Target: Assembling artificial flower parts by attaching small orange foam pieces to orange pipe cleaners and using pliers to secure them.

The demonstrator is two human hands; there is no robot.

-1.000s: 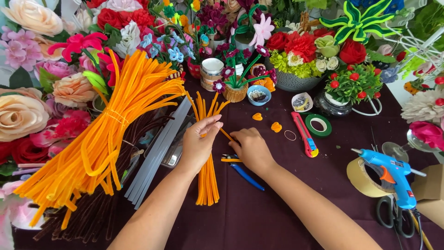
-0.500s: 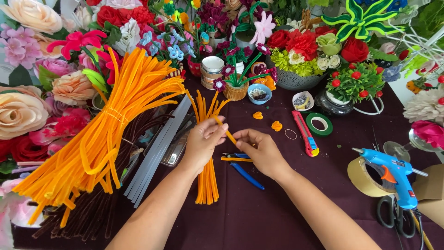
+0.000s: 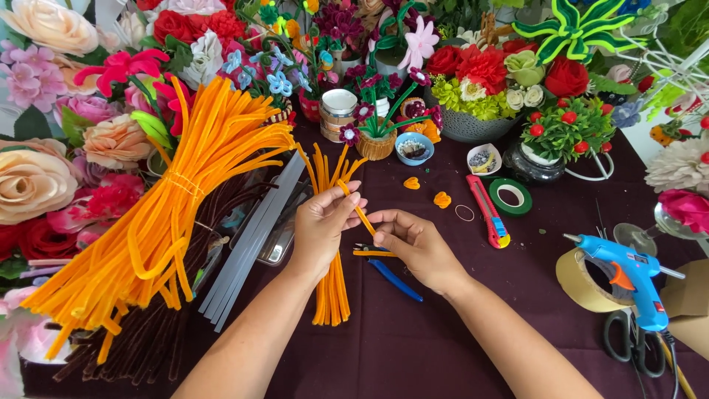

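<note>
My left hand (image 3: 325, 225) and my right hand (image 3: 413, 247) meet at the middle of a dark purple table (image 3: 443, 340). Together they pinch one short orange pipe cleaner (image 3: 360, 210), the left hand at its upper end, the right at its lower end. Under the left hand lies a small bundle of orange pipe cleaners (image 3: 332, 288). Blue-handled pliers (image 3: 391, 277) rest on the cloth just below my right hand. A large tied bundle of orange pipe cleaners (image 3: 162, 222) lies to the left.
Artificial flowers and small pots (image 3: 473, 81) crowd the back and left edges. Two orange hearts (image 3: 428, 192), a red utility knife (image 3: 487, 210), green tape (image 3: 511, 196), a blue glue gun (image 3: 628, 277), brown tape, scissors (image 3: 635, 347) and grey glue sticks (image 3: 251, 244) lie around.
Both hands lifted slightly off the bundle and drew the single orange pipe cleaner between them; the right hand shifted a little to the right.
</note>
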